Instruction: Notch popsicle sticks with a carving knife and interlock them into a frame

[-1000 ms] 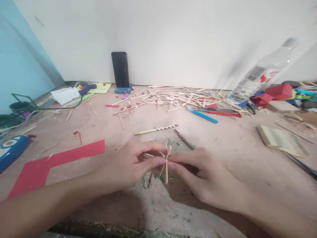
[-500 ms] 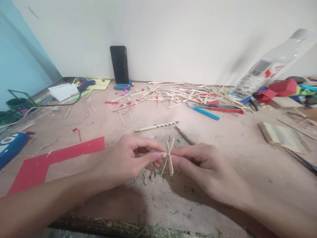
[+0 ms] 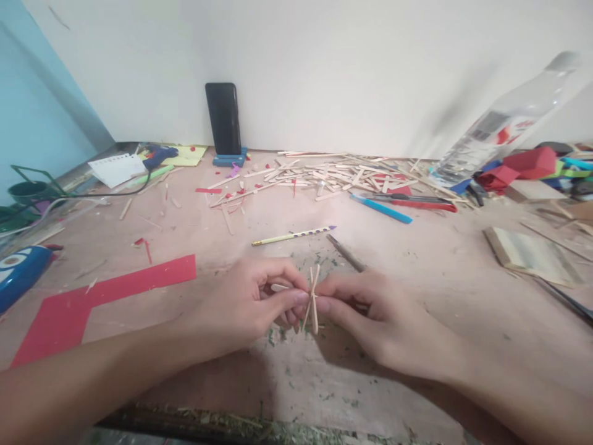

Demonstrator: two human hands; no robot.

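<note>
Two thin wooden craft sticks [image 3: 314, 314] cross in a narrow X between my hands, held above the table. My left hand [image 3: 259, 300] pinches at the crossing from the left, thumb against the forefinger. From the other side my right hand [image 3: 370, 309] pinches the same spot with thumb and forefinger. The fingertips hide the crossing itself. Just beyond the hands lie a pale pencil [image 3: 294, 235] with purple spots and a slim brown tool [image 3: 346, 253], its near end behind my right hand.
A heap of craft sticks [image 3: 343, 176] spreads along the wall. Near it are a blue strip-like tool [image 3: 382, 209] and a red-handled cutter [image 3: 424, 203]. A phone [image 3: 223, 117] stands behind. Red paper [image 3: 115, 287] lies left; a bottle [image 3: 504, 123] and wood block [image 3: 532, 256] are right.
My hands have come closer together at the crossing, slightly lower. The crossed sticks have turned, so their X looks narrower, and the white piece by my left fingertips is now mostly hidden.
</note>
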